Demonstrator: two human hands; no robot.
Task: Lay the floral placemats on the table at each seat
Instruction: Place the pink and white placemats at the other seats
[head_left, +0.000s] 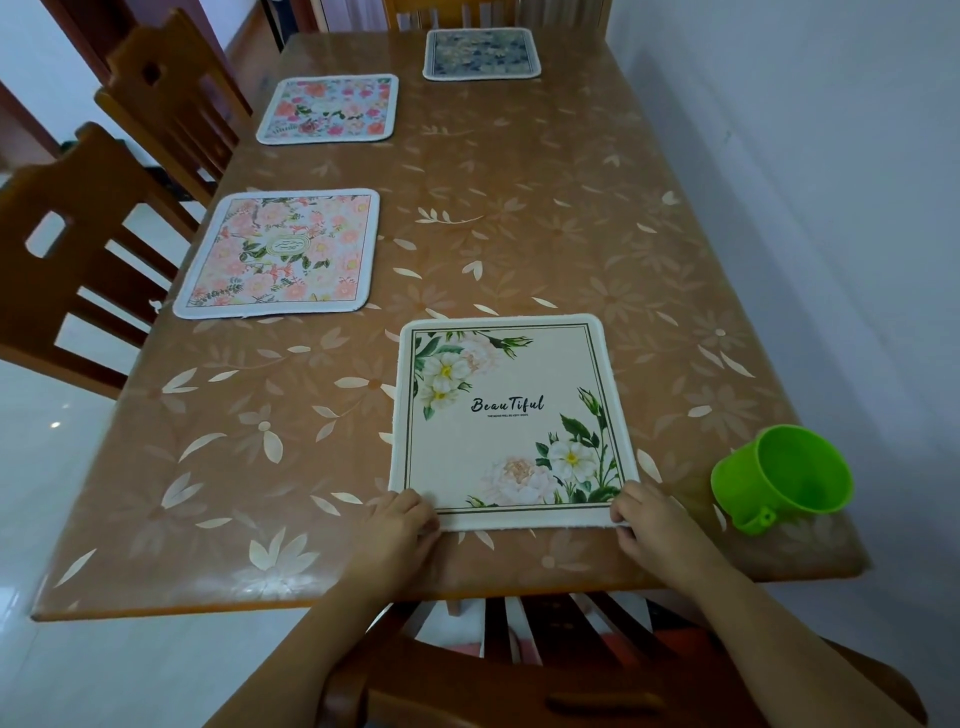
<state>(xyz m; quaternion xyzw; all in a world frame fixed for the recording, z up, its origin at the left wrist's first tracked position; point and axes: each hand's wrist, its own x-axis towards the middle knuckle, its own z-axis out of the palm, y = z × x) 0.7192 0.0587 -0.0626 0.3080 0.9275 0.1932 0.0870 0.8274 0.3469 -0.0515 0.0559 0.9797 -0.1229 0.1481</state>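
Observation:
A cream placemat (506, 415) with white flowers and the word "Beautiful" lies flat at the table's near end. My left hand (397, 527) pinches its near left corner. My right hand (652, 525) pinches its near right corner. A pink floral placemat (283, 254) lies at the left side. Farther along that side is a blue and pink floral placemat (330, 109). A dark blue floral placemat (480, 53) lies at the far end.
The brown table (597, 218) has a glossy flower-patterned cover. A green plastic cup (784, 475) lies tilted near the right front corner. Wooden chairs stand at the left (78, 270), the far end and just below my arms (519, 686). A white wall runs along the right.

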